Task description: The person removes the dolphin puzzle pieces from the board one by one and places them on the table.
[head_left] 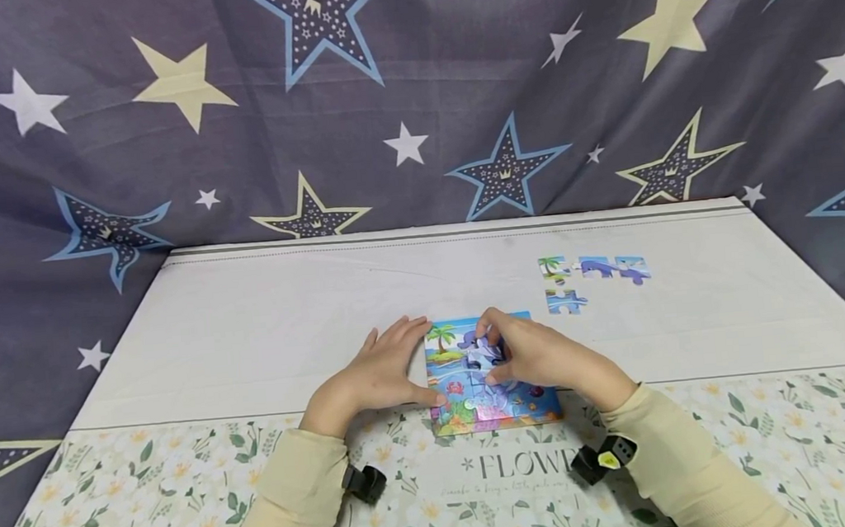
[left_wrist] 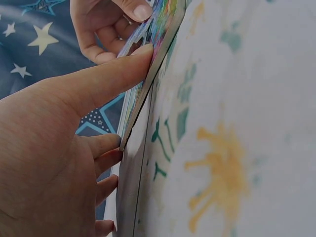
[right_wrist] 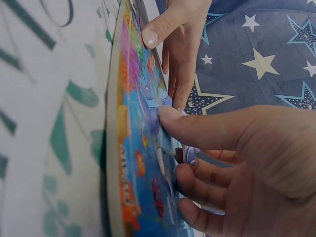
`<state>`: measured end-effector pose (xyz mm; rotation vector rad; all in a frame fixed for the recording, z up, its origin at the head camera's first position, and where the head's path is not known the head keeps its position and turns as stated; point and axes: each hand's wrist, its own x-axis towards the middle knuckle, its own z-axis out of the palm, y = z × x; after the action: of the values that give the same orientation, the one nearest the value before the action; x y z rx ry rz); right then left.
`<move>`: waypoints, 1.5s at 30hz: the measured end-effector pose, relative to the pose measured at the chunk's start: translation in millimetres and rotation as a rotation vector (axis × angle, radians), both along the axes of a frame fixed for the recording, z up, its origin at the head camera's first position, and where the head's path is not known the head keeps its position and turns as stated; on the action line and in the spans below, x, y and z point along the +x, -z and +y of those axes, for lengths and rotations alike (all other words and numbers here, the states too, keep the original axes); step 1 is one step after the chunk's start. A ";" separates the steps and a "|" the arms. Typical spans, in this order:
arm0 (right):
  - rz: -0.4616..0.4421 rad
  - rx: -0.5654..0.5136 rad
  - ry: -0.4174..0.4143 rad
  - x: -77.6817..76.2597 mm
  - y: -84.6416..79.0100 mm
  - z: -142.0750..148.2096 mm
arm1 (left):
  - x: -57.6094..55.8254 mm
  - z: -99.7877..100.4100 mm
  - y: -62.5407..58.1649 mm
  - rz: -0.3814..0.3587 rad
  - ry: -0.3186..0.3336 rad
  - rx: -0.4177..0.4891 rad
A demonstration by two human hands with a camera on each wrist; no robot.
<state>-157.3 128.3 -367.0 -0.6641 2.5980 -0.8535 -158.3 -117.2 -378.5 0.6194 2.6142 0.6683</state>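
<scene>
A jigsaw puzzle board (head_left: 455, 372) with a sea scene lies in front of me, a palm tree at its far left and coral along its near side. Over its upper middle, my right hand (head_left: 541, 352) pinches a dolphin puzzle piece (head_left: 483, 355) between thumb and fingers; in the right wrist view the thumb (right_wrist: 173, 118) is against the picture side. My left hand (head_left: 377, 373) rests at the board's left side with fingers stretched out. Its thumb (left_wrist: 140, 59) presses the board's edge, and a fingertip touches the far left corner. Part of the picture is hidden under the right hand.
Several loose puzzle pieces lie on the white cloth (head_left: 286, 324) beyond the board to the right, among them a palm piece (head_left: 553, 266) and a purple dolphin piece (head_left: 597, 267). A flowered cloth (head_left: 209, 487) covers the near side. A starry curtain (head_left: 417, 189) hangs behind.
</scene>
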 end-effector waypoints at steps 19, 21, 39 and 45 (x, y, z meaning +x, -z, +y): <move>0.054 -0.197 0.003 -3.8 0.4 2.9 | 0.0 0.8 1.5 0.008 -0.005 -0.002; 0.049 -0.203 0.006 -4.0 -0.1 3.0 | 0.3 0.6 1.2 0.007 -0.005 -0.003; 0.045 -0.204 0.046 -10.8 -8.7 16.4 | 0.2 0.7 0.6 0.010 0.002 0.007; 0.032 -0.217 0.053 -15.6 -14.2 28.0 | 0.0 0.1 1.1 0.011 0.006 -0.001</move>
<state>-172.9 156.3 -352.8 -0.6732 2.5845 -1.1620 -158.3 -117.1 -379.7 0.6319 2.6216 0.6638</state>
